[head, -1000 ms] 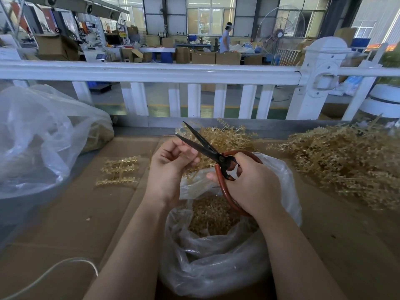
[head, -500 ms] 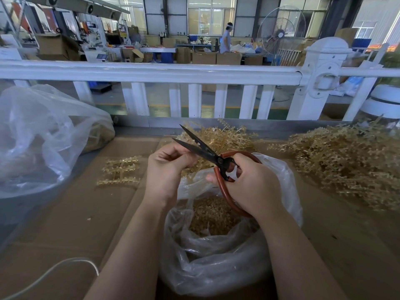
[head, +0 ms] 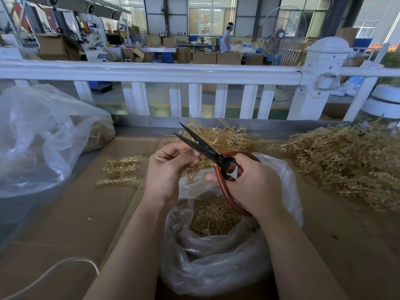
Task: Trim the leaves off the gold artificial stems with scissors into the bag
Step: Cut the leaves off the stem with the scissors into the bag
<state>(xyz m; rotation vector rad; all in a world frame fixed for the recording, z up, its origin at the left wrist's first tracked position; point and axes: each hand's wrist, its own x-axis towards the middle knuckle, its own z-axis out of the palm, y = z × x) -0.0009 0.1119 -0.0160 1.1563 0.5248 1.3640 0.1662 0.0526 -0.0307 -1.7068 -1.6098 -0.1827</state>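
A cardboard-covered table (head: 65, 224) runs up to a white railing (head: 151, 71) along its far edge. At the left edge slumps a big clear plastic sack (head: 43, 137); toward the far right corner sprawls a heap of gold artificial stems (head: 342, 161), and a smaller tangle of gold stems (head: 225, 137) lies at the middle of the far edge. At the near edge, between the person's forearms, stands the open clear bag (head: 216, 256) with cut gold leaves (head: 214, 217) inside. A trimmed gold frame piece (head: 121, 169) lies flat left of the hands. Above the bag's mouth, the right hand (head: 253, 187) grips the red-handled scissors (head: 216, 158), blades parted and pointing away to the left. The left hand (head: 168, 167) is curled around a gold stem piece (head: 192, 175), pinching it just beneath the blades.
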